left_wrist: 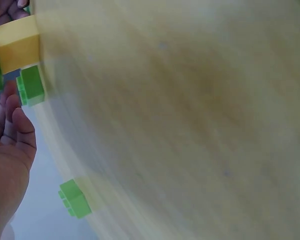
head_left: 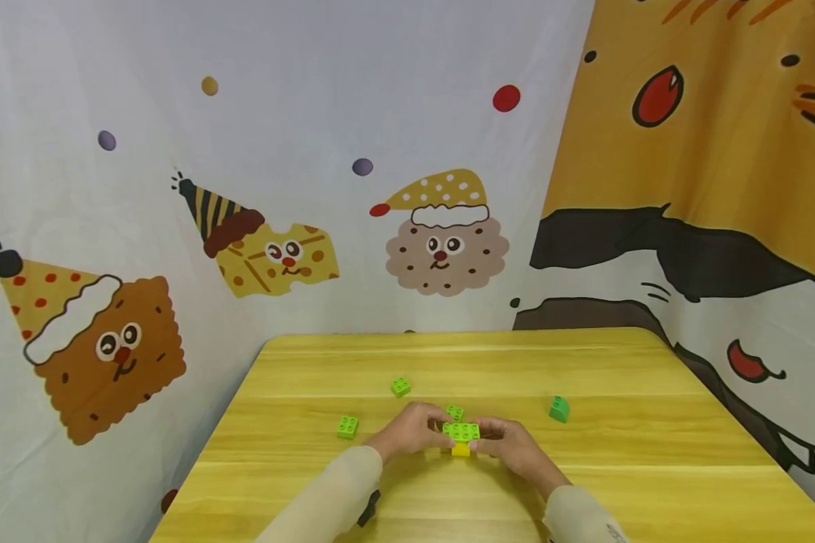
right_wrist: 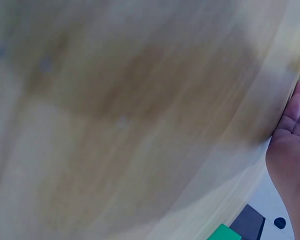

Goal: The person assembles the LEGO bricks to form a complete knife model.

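A long light green toy building brick [head_left: 461, 431] with studs on top sits over a yellow brick [head_left: 460, 450] near the middle of the table. My left hand [head_left: 413, 431] pinches the long brick's left end between thumb and fingers. From the other side, my right hand [head_left: 514, 446] holds its right end in the same way. In the left wrist view the yellow brick [left_wrist: 19, 44] shows its plain side, with part of the left hand [left_wrist: 10, 165] below. Just behind the pair stands a small light green brick [head_left: 455, 412]. Only a sliver of yellow brick shows in the right wrist view, beyond the right hand [right_wrist: 290, 145].
Two small light green bricks lie left of the hands, one nearer [head_left: 348, 427] and one farther back [head_left: 400, 387]. A darker green brick with a curved side [head_left: 559, 409] lies to the right. The wooden table [head_left: 299, 369] meets a printed cloth [head_left: 353, 302] behind it.
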Motion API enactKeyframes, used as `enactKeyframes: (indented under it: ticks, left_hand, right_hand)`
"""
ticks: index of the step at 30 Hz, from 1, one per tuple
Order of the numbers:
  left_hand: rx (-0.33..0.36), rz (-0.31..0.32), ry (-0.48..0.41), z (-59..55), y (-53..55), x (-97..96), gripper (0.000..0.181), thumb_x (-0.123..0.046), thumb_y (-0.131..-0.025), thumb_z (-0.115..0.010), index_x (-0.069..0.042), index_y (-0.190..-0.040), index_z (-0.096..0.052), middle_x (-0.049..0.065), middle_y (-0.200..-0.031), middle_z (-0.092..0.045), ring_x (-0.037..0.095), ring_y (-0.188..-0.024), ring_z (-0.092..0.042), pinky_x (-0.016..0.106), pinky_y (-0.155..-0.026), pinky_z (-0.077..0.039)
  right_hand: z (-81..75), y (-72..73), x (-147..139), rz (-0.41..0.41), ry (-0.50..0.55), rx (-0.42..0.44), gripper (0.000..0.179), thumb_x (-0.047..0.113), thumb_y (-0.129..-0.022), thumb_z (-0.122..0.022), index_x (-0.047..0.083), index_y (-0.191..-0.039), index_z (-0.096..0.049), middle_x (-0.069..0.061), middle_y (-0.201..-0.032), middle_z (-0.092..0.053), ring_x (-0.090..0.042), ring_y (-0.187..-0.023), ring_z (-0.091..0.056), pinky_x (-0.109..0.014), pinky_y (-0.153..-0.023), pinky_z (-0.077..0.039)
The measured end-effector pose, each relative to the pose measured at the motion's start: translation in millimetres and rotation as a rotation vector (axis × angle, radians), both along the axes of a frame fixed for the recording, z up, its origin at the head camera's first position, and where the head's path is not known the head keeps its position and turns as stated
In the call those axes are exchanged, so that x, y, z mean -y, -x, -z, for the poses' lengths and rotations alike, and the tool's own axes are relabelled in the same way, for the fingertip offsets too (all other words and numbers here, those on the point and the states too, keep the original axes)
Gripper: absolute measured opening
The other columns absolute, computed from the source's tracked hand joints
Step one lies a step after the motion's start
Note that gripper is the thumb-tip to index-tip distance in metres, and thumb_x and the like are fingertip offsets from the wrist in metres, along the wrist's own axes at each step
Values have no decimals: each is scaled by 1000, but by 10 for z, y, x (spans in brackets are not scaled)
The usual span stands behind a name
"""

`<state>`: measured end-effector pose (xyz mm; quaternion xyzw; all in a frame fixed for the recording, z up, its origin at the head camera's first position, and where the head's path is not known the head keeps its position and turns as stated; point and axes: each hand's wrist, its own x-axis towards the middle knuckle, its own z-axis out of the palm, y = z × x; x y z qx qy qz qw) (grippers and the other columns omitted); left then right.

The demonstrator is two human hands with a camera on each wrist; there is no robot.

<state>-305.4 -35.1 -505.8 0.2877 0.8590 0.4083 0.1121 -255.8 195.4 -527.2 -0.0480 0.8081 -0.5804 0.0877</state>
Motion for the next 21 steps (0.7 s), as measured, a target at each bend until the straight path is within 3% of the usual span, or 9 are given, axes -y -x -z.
enactKeyframes:
  ticks: [9, 21]
  left_hand:
    - [13, -17, -23, 36, 14, 37, 32, -25, -83, -83, -17, -112, -76, -8, -88, -61, 7, -79, -54, 24, -68, -48]
    - [-19, -6, -5, 20, 9, 27, 31, -23, -82, -83, -15, -111, -75, -10, -88, -62, 5, -80, -56, 24, -69, -49]
  right_hand:
    - [-16, -7, 20, 20, -5, 15, 55, 30, -87, -78, 0, -131, -62, -11, -120, -66, -23, -105, -62, -40, -85, -53]
    - [2, -20, 29, 29, 29, 4, 56, 28, -88, -77, 0, -133, -61, -14, -123, -65, -24, -105, -62, -39, -82, -52]
